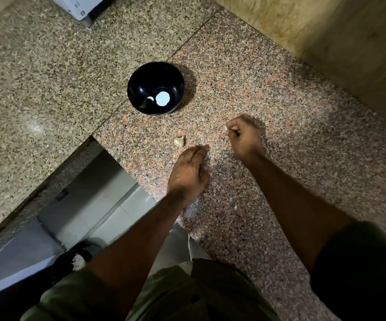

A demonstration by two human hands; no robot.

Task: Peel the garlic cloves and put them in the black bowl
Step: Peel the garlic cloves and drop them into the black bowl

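The unpeeled garlic clove [179, 141] lies on the counter [280, 107] between your hands and the black bowl [156, 88], just beyond your relaxed left hand [190, 173] (nearer than the right hand [245, 135], pinching something small).

single head-worn view, looking steeply down and forward from above the chest. wide-angle, with edges bowed. granite counter [280, 112] filling most of the frame, seen at arm's length. both forearms entering from the bottom edge, the floor [108, 205] showing lower left past the counter's corner. no second view to overlap with.
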